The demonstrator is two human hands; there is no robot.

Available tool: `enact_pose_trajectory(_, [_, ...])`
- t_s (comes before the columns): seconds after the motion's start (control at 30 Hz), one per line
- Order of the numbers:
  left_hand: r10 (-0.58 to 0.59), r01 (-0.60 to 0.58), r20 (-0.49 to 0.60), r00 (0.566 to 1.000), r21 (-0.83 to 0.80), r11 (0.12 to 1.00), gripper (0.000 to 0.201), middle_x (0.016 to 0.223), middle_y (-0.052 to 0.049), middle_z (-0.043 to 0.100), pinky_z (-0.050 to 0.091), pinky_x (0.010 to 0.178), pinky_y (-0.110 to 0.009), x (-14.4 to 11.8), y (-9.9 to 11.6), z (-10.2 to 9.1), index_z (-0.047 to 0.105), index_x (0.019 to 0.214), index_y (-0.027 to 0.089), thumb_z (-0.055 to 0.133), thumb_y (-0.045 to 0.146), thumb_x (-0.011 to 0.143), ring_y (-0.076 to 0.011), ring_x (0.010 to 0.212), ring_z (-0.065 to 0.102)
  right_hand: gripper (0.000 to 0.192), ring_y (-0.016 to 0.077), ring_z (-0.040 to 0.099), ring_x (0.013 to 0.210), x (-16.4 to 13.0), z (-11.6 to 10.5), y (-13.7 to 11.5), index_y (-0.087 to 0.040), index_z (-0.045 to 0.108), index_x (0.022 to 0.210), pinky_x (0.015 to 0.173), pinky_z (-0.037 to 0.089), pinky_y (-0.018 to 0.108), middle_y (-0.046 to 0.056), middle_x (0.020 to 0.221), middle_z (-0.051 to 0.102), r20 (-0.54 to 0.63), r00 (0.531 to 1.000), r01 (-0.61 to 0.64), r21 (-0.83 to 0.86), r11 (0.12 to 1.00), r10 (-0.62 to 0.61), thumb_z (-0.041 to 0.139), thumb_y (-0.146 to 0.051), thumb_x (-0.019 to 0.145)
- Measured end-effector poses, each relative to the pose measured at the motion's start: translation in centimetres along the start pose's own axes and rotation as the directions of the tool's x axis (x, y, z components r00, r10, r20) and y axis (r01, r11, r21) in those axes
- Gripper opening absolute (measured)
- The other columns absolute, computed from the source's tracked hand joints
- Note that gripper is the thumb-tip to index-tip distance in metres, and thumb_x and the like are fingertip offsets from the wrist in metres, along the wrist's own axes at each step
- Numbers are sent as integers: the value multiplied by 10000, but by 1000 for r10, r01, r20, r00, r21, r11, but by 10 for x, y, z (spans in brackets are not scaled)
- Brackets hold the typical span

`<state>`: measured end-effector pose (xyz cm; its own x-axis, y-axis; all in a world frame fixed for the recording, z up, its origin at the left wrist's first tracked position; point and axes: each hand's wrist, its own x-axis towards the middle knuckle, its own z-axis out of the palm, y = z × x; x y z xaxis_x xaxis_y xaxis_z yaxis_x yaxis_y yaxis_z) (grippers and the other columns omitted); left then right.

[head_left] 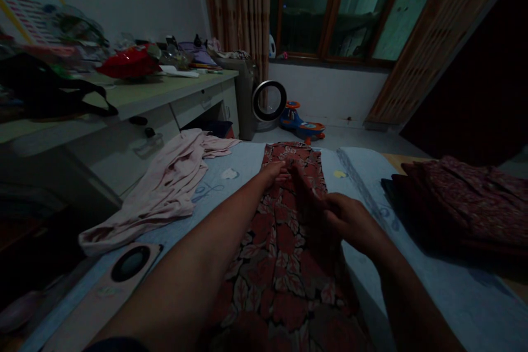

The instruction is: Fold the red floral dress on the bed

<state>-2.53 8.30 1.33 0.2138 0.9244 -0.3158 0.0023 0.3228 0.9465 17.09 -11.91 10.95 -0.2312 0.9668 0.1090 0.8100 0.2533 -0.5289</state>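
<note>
A long red garment with a leaf and flower print [284, 247] lies lengthwise down the middle of the bed, away from me. My left hand [275, 173] reaches to its far part, the fingers stretched out and resting on the cloth. At the garment's right side, my right hand [344, 215] pinches its edge and holds up a fold that slants toward the left fingertips. Deep shade covers the cloth under this fold. Which kind of garment it is, I cannot tell.
On the light blue bed sheet [223, 198], a pale pink garment [165, 187] lies left and a pile of dark red clothes [474, 203] right. A phone-like object [111, 291] lies near my left arm. Beyond are a cluttered desk [165, 88], an open-doored washing machine [245, 99] and a ride-on toy [303, 127].
</note>
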Motion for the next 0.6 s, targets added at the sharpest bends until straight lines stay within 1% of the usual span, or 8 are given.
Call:
enact_pose_trajectory(0.1, [-20, 24, 35, 999, -110, 994, 343, 984, -108, 702, 563, 786, -292, -10, 2, -1, 600, 1136, 162, 536, 439, 944, -179, 831, 685, 183, 185, 610, 811, -1, 23, -19, -199, 645, 878, 719, 407, 271, 39, 880, 681, 38, 993, 112, 39, 993, -114, 499, -129, 791])
enact_pose_trajectory(0.17, [-17, 27, 57, 998, -173, 985, 336, 955, -98, 713, 573, 786, -299, -18, 4, -1, 616, 1125, 161, 536, 433, 945, -180, 820, 694, 176, 187, 602, 833, -2, 38, -30, -202, 636, 874, 727, 396, 273, 43, 909, 677, 60, 986, 154, 40, 987, -157, 511, -106, 794])
enact_pose_trajectory(0.23, [-8, 24, 73, 997, -221, 975, 297, 912, -90, 722, 585, 781, -311, -27, 7, -1, 638, 1093, 154, 567, 390, 927, -187, 802, 703, 174, 189, 595, 845, -3, 50, -40, -206, 636, 881, 734, 389, 277, 43, 911, 671, 71, 981, 180, 26, 983, -181, 520, -96, 811])
enact_pose_trajectory(0.33, [12, 8, 76, 997, -265, 964, 204, 809, -70, 720, 595, 775, -319, -41, 9, -4, 660, 1015, 136, 626, 277, 872, -191, 750, 708, 187, 197, 593, 894, -5, 66, -57, -210, 641, 893, 767, 395, 284, 46, 933, 668, 72, 974, 213, 24, 977, -215, 533, -75, 822])
enact_pose_trajectory(0.47, [25, -8, 58, 998, -268, 963, 102, 720, -41, 697, 596, 749, -314, -61, 5, -13, 649, 899, 133, 648, 183, 810, -173, 657, 688, 197, 195, 594, 895, 0, 85, -81, -214, 642, 874, 786, 411, 287, 50, 926, 659, 71, 977, 196, 45, 980, -199, 511, -67, 856])
enact_pose_trajectory(0.53, [19, -3, 64, 998, -241, 970, 92, 707, -43, 691, 594, 713, -324, -74, 1, -20, 643, 871, 135, 652, 168, 785, -178, 631, 675, 198, 198, 596, 906, 3, 94, -91, -210, 642, 900, 808, 421, 296, 56, 952, 658, 57, 981, 181, 58, 982, -184, 506, -70, 864])
enact_pose_trajectory(0.6, [25, -14, 52, 998, -203, 979, 111, 692, -30, 677, 576, 673, -301, -91, -5, -28, 636, 862, 144, 660, 150, 753, -166, 607, 652, 197, 213, 596, 947, 3, 102, -100, -194, 644, 946, 841, 430, 316, 73, 1001, 661, 57, 980, 186, 78, 979, -191, 519, -71, 857])
